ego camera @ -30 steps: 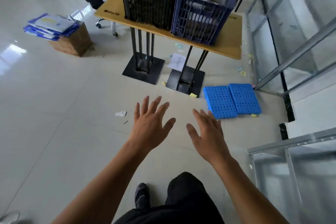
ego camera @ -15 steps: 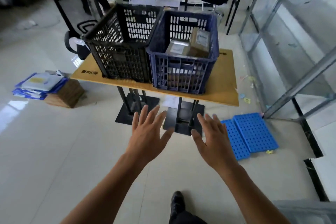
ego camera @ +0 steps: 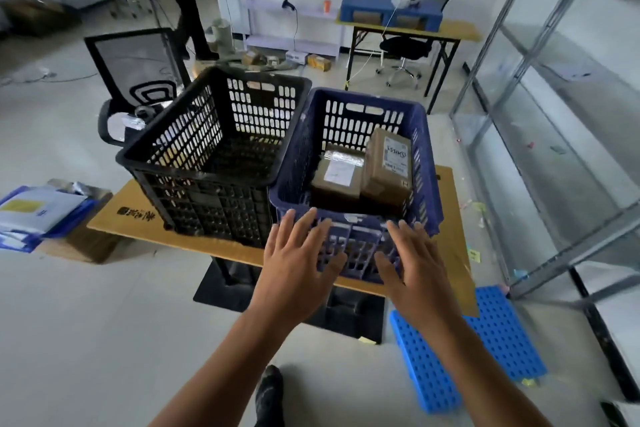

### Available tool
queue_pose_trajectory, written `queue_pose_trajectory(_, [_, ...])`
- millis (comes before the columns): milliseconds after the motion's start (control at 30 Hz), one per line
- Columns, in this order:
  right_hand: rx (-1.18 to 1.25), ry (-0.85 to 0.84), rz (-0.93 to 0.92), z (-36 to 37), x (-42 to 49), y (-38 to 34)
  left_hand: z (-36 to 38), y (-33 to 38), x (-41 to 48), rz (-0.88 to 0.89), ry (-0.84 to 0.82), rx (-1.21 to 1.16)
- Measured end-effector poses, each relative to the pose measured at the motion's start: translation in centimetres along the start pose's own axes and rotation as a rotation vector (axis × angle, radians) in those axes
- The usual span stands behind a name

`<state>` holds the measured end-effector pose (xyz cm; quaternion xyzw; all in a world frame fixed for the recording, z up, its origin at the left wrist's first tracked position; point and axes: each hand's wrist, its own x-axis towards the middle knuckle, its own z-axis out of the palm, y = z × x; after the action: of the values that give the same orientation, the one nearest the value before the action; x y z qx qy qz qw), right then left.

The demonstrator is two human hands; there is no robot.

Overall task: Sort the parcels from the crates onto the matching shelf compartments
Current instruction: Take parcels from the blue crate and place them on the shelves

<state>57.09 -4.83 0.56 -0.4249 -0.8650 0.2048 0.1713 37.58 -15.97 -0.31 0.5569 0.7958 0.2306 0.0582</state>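
Observation:
A blue crate (ego camera: 420, 163) stands on a low wooden table (ego camera: 450, 225), holding brown cardboard parcels with white labels: one lies flat (ego camera: 337, 175), another (ego camera: 389, 165) leans against the right wall. A black crate (ego camera: 194, 156) stands to its left; no parcels show inside it. My left hand (ego camera: 298, 263) and my right hand (ego camera: 415, 263) are spread flat with straight fingers in front of the blue crate's near wall, holding nothing. A metal shelf rack (ego camera: 526, 55) runs along the right.
Blue perforated panels (ego camera: 498, 350) lie on the floor at right. A cardboard box with blue folders (ego camera: 41, 215) sits at left. A mesh office chair (ego camera: 135, 69) stands behind the black crate. A far desk, chair and white shelving fill the back.
The view has tilted up and come closer to the table. Both hands have risen from over the floor to the blue crate's near wall, staying spread.

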Motion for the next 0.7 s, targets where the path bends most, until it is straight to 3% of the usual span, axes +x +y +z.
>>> queue_pose_trajectory(233, [-0.013,-0.01,0.086,1.0,10.9,-0.5,-0.1,-3.5,12.6,0.048,-0.057,-0.11])
queue_pose_trajectory(367, [-0.023,-0.007,0.138,1.3,16.7,0.6,1.6,-4.9,20.1,0.018,-0.186,-0.146])
queue_pose_trajectory(567, [-0.039,-0.112,0.213,3.5,24.0,4.4,6.1,-5.5,29.2,-0.152,-0.361,-0.208])
queue_pose_trajectory(700, [-0.097,-0.175,0.157,5.6,28.8,6.8,9.6,-6.6,33.0,-0.338,-0.419,-0.278])
